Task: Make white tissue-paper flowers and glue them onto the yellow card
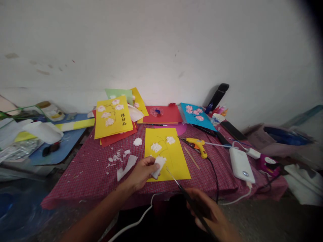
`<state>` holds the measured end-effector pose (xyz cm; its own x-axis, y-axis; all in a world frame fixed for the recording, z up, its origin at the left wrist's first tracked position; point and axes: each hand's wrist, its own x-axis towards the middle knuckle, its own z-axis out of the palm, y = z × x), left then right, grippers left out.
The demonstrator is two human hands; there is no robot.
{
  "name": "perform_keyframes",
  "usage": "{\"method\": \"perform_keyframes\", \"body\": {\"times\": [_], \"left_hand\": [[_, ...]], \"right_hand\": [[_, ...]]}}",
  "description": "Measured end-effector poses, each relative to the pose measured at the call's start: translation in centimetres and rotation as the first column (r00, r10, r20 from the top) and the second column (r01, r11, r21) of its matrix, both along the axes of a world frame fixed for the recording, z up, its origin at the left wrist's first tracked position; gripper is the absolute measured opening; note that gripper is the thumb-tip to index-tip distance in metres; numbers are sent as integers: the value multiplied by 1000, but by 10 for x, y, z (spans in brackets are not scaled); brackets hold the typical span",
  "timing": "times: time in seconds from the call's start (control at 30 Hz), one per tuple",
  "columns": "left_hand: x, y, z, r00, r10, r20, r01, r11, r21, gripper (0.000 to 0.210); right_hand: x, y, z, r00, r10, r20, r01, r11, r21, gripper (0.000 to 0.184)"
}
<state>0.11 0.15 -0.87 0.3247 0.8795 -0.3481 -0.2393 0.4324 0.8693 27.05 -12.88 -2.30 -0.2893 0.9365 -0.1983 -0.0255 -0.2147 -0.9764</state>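
Note:
My left hand (144, 171) pinches a folded piece of white tissue paper (158, 167) over the lower left of a yellow sheet (180, 164). On that sheet are drawn stems and two white crumpled paper flowers, one on the left (156, 147) and one at the upper right (170, 140). My right hand (204, 208) grips a slim tool (186, 195) with a long dark handle and a thin metal tip. The tip points at the white paper, a little to its right; its exact kind is unclear. A loose white paper flower (137, 142) lies left of the sheet.
A yellow glue gun (198, 144) and a wooden stick (191, 158) lie right of the sheet. Finished flower cards (113, 117) are stacked at the left, a blue card (198, 116) behind. White scraps (114, 158) litter the checked cloth. A power bank (241, 164) and cables lie right.

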Motion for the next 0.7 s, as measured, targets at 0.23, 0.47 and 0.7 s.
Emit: {"method": "perform_keyframes", "body": {"times": [0.23,0.47,0.7], "left_hand": [[0,-2,-7,1000,-12,-3,12,1000,-26,35],[-2,-3,-8,997,-60,58,65,995,-79,41],[-1,-5,-5,985,-162,61,167,981,-96,47]], "right_hand": [[-9,10,22,990,66,124,-69,997,16,49],[-7,13,23,977,93,191,-102,994,42,44],[-10,17,29,970,103,222,-123,989,78,43]]}}
